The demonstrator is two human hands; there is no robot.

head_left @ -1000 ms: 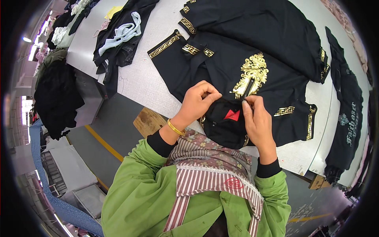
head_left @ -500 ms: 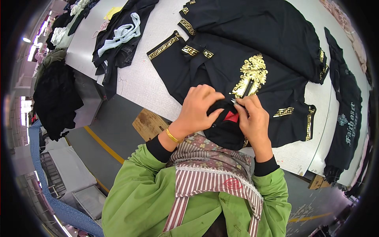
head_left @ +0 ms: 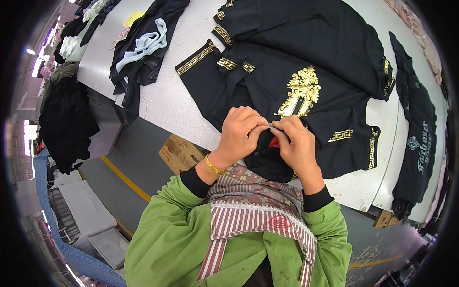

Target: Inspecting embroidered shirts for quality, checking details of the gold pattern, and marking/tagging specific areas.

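A black shirt with gold printed trim and a gold scroll motif lies spread on the pale table, its collar towards me. Over the collar, my left hand is closed in a pinch. What its fingertips hold is too small to make out. My right hand pinches a small silver-grey pointed tool, mostly hidden by the fingers. Both hands' fingertips nearly meet there. A red label shows partly between the hands, inside the neck of the shirt.
Dark clothing with a pale blue strip on it lies at the left of the table. Another black garment lies along the right edge. Black cloth hangs at far left. A wooden support shows below the table edge.
My left thumb and fingers have closed into a pinch, and the fingertips of both hands have come together. My right hand has shifted slightly left, covering more of the red label and the tool.
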